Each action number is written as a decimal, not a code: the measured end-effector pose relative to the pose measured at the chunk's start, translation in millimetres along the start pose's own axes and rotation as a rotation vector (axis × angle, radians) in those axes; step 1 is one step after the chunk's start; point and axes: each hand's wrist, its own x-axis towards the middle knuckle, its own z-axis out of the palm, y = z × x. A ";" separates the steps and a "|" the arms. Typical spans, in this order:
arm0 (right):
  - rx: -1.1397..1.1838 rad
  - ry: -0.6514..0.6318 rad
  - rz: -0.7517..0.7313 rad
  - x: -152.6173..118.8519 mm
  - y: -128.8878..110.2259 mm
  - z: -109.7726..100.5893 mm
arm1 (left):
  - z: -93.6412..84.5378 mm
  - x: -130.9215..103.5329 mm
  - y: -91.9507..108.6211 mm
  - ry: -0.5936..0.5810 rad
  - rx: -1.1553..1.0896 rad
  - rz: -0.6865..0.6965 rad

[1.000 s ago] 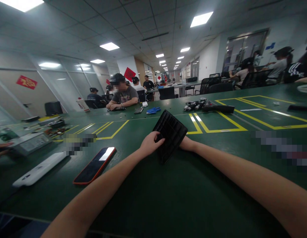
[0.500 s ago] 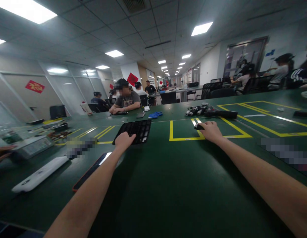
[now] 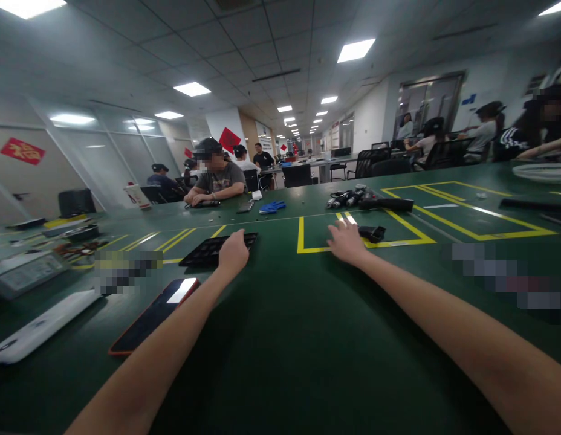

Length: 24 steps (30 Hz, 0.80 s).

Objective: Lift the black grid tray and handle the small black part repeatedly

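Note:
My left hand (image 3: 234, 252) is closed on the right end of a black compartment tray (image 3: 201, 251), which lies low over the green table. Within a yellow-taped rectangle, my right hand (image 3: 347, 241) is open, fingers spread, with nothing in it. Just right of its fingers lies a small black object (image 3: 373, 233), its kind too unclear to tell. A phone with an orange edge (image 3: 156, 315) lies beside my left forearm.
Behind the taped rectangle sit bundled black cables (image 3: 346, 198) and a dark cylinder (image 3: 392, 205). Blue gloves (image 3: 272, 207) lie farther back. A white elongated device (image 3: 45, 326) is at the left. A person (image 3: 217, 175) sits across the table.
My right hand has opened and shifted left, letting go of a small black object. The tray in my left hand has tipped down from a raised tilt to nearly flat. The view has turned slightly right.

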 end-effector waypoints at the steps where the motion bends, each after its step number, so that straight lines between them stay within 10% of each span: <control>1: 0.087 -0.035 -0.077 -3.2 -15.2 3.1 | 3.3 -5.5 12.4 -0.002 -0.029 0.109; 9: 0.199 -0.307 -0.449 -29.8 -81.6 7.0 | 31.5 -15.2 37.4 -0.248 -0.245 0.304; 18: -0.189 0.031 0.093 1.1 40.3 -15.7 | -2.0 -53.7 61.4 -0.224 -0.337 0.702; 24: -0.158 -0.203 0.280 -4.8 74.7 -11.1 | -22.6 -74.0 86.7 -0.156 -0.321 0.930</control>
